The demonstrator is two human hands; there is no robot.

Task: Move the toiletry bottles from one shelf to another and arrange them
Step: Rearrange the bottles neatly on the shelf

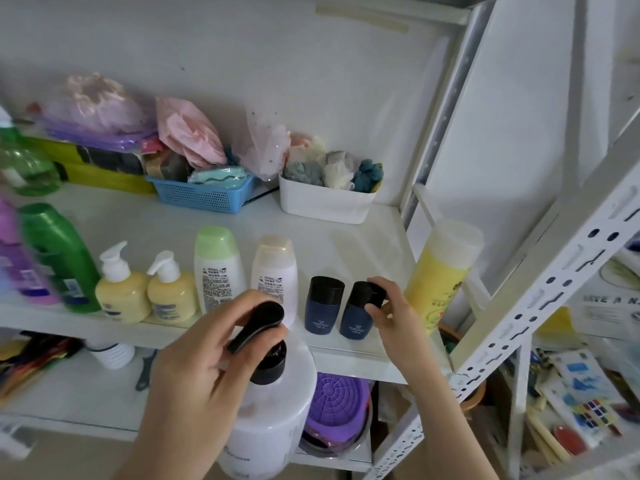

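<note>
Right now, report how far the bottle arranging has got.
Done: a row lines the shelf's front edge, ending with a navy bottle. In hand: right hand grips a second navy bottle; left hand holds the white pump bottle, not yet shelved.

Shelf: I see a white shelf (pixel 346 233) on a slotted metal frame.
Front row: purple bottle (pixel 20 268), green bottle (pixel 59 258), two yellow pump bottles (pixel 121 289), two white tubes (pixel 218 268), two dark blue bottles (pixel 322 304), tilted yellow bottle (pixel 436 271).
Back: blue basket (pixel 204 195), white bin (pixel 325 202), clear green bottle (pixel 24 164).
</note>
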